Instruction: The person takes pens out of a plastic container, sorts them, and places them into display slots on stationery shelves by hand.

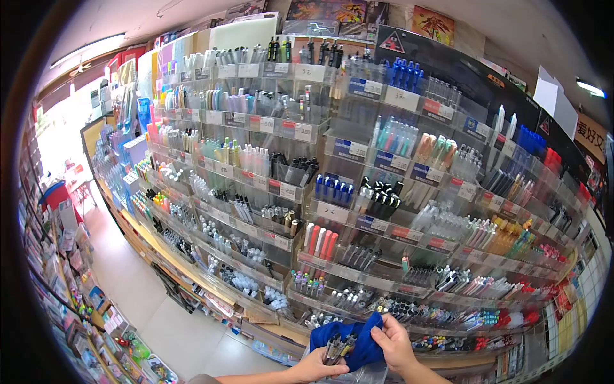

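Low in the view, my left hand (314,367) is closed around a small bunch of dark pens (339,349) with metallic parts, held upright. A blue cloth (368,345) lies behind and beside the pens. My right hand (393,343) pinches the cloth's upper right edge between thumb and fingers. Clear plastic shows just under the cloth. Both hands are in front of the lowest rows of a pen display.
Clear tiered racks (256,173) full of pens, with price labels, span most of the view. A wooden ledge (192,272) runs below them. Pale floor (141,275) shows at the left, beside another shelf of small goods (70,275). White wire mesh (575,320) stands at the right.
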Tool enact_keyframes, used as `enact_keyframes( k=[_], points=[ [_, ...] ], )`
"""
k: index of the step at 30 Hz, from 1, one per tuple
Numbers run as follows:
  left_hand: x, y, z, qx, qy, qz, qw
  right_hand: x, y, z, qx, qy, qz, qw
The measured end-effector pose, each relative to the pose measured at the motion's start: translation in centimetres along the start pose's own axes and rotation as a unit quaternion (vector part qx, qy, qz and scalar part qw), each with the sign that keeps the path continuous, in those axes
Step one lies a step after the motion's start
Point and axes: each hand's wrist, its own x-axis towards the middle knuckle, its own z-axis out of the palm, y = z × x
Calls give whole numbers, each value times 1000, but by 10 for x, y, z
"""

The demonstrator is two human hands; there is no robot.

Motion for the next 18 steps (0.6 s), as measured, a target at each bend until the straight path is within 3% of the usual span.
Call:
enact_keyframes(
  k=[3,7,8,9,14,17,18],
  points=[
    [8,7,8,64,58,-35,996,-9,10,-14,-24,-13,10,1000],
    [12,7,8,94,92,5,991,-18,14,-25,-100,-70,25,992],
    [10,20,10,128,91,29,987,-19,14,-27,-216,-69,34,973],
    [11,20,7,107,107,42,988,-21,13,-25,-307,-51,-30,950],
    [8,32,-4,152,143,77,975,-26,12,-36,-496,-123,-76,856],
    [6,30,-6,133,149,93,975,-24,26,-48,-449,-121,-144,874],
    [5,30,-6,123,150,96,976,-25,28,-50,-365,-127,-119,915]
  ],
)
